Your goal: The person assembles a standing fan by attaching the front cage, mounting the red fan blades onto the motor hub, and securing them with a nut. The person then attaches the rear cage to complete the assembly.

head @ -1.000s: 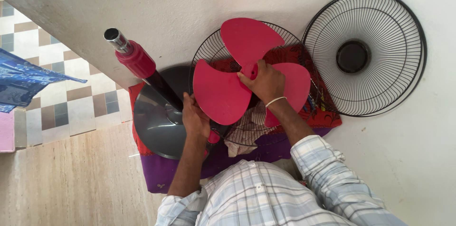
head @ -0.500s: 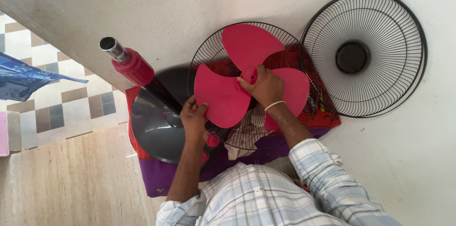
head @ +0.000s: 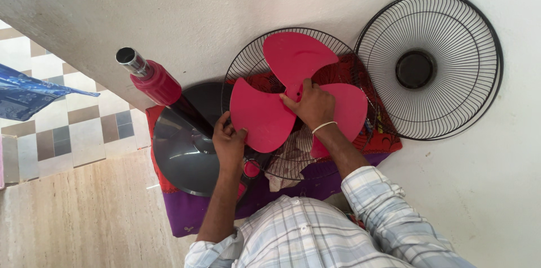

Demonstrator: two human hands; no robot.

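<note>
Since a second ago the pink three-blade fan blade (head: 282, 102) has sunk lower into the rear wire guard (head: 248, 62), so it looks like it's seating on the motor shaft. Right hand (head: 313, 104) is clamped on the blade hub, fingers curled over it; left hand (head: 228, 141) has come up to pinch the near-left blade's edge, fingers closed on it. Front grille (head: 431, 65) lies apart, far right; grey round base (head: 180, 152) and pink-collared pole (head: 155, 82) left.
</note>
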